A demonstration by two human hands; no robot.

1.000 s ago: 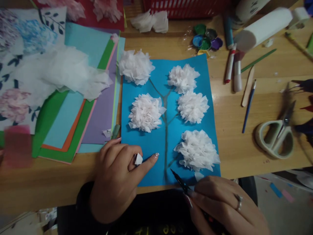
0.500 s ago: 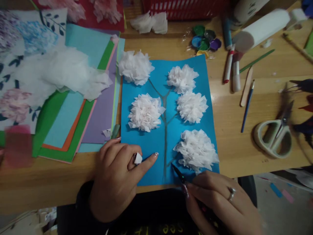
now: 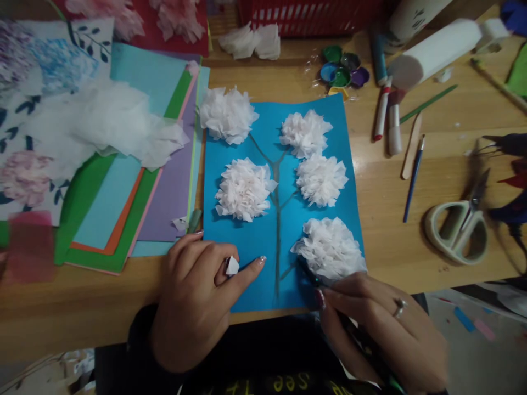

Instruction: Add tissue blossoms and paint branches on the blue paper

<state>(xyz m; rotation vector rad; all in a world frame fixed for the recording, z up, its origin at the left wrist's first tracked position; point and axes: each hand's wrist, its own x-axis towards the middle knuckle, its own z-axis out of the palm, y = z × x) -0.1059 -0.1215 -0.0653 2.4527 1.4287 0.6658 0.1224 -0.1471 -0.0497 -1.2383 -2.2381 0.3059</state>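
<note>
On a blue sheet [image 3: 242,247] several white tissue flowers, one of them a lower right flower [image 3: 329,247], sit around a dark drawn stem [image 3: 278,230] with branches. My left hand [image 3: 201,296] rests on the sheet's lower left, index finger stretched out, its other fingers curled round a small white-tipped object [image 3: 232,266], perhaps a cap. A dark pen [image 3: 315,278] is held in my right hand [image 3: 374,323], its tip near the left underside of the lower right flower.
Stacked coloured papers [image 3: 164,192] and white tissue [image 3: 119,120] lie left. A red basket [image 3: 304,19] and paint pots [image 3: 341,68] are behind. Scissors [image 3: 461,230], a brush [image 3: 414,178], markers and a white bottle [image 3: 436,52] lie right.
My right hand has moved slightly right with the pen, whose tip shifted up and right toward the lower right flower. The branch beside it shows more fully. My left hand stays put.
</note>
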